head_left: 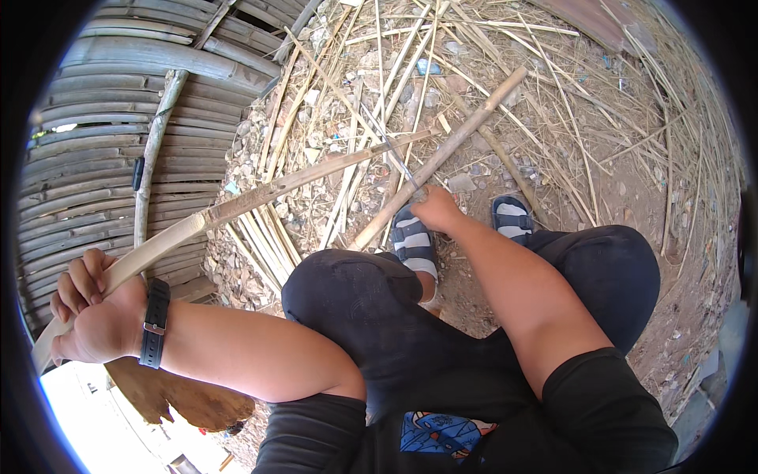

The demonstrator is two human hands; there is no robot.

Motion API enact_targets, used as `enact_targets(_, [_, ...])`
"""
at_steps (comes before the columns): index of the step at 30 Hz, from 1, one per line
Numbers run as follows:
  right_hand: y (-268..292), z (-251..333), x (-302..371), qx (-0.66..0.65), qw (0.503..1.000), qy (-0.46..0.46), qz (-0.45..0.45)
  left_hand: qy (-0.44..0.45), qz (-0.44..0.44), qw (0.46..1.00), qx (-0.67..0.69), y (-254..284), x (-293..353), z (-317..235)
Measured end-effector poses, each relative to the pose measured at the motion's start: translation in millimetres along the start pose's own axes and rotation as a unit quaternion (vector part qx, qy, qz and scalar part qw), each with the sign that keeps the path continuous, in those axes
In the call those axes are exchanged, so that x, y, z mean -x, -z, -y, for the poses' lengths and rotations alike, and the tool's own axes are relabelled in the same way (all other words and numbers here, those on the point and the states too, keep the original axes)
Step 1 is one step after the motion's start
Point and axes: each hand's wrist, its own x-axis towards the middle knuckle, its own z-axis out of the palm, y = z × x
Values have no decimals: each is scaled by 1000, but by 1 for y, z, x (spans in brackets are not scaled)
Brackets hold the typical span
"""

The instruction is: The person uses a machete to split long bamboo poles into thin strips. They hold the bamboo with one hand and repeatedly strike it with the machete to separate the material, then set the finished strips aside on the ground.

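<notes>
My left hand (99, 312), with a dark band at its wrist, is closed round the near end of a long split bamboo strip (272, 188). The strip slants away to the right, pale near the hand and browner farther along. My right hand (437, 210) is closed on a long thin-bladed knife (401, 163), its handle mostly hidden in the fist. The blade points away to the upper left and crosses the strip near its far end; whether it cuts in, I cannot tell. Beneath lies a round wooden pole (474, 118) on the ground, slanting past my foot.
Loose bamboo slivers (264, 245) and straw litter the stony ground. A slatted bamboo wall (103, 103) with an upright post (158, 142) stands at the left. My sandalled feet (414, 241) are close to the pole. A rusty-brown sheet (588, 20) lies at the far right.
</notes>
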Motion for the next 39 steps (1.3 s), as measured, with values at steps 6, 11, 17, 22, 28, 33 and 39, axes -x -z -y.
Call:
enact_targets(6, [-26,41,24,-61,991,104,-58,18,54,997,52,-7,-4,-4])
enact_targets(11, [-3,92,42,13,962,269,39,33,71,995,61,4,-13,-13])
enact_targets(17, [29,17,-16,-30,993,-95,67,17,57,998,37,10,-13,-11])
enact_targets(22, [8,47,11,-25,998,55,-34,52,99,989,93,10,-22,-13])
enact_targets(28, [4,66,26,7,972,234,0,97,100,983,119,13,-26,-20])
enact_targets(33, [21,15,-2,-156,975,-154,36,21,99,992,75,6,-12,-12])
enact_targets(39, [-21,42,14,-72,989,100,-87,82,123,982,122,-5,-17,-17])
